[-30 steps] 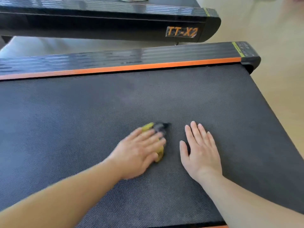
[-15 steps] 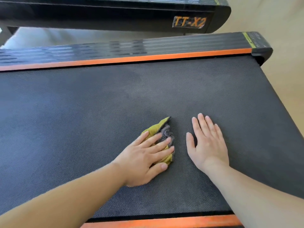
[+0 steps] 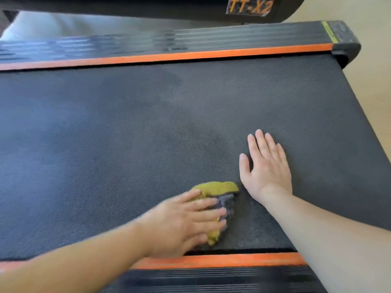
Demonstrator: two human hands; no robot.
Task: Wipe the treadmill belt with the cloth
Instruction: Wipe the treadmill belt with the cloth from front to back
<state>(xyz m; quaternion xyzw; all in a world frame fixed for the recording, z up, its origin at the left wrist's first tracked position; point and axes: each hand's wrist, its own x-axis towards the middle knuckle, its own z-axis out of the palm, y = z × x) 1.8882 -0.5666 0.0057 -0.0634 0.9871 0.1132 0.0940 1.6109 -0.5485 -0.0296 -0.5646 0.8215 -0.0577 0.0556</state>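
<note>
The dark textured treadmill belt (image 3: 148, 123) fills most of the view. A bunched yellow and grey cloth (image 3: 218, 193) lies on it close to the near edge. My left hand (image 3: 182, 223) presses flat on the cloth, fingers stretched over it, hiding its left part. My right hand (image 3: 266, 166) rests palm down on the bare belt just right of and beyond the cloth, fingers spread, holding nothing.
Orange-striped black side rails run along the far edge (image 3: 169, 56) and near edge (image 3: 222, 261) of the belt. A second treadmill marked TT-X2 (image 3: 249, 7) stands behind. Pale floor (image 3: 372, 102) shows beyond the belt's right end.
My left hand has dragged the cloth toward me, to the belt's near edge. The right hand has stayed planted on the belt. The view has tilted down, showing the near rail.
</note>
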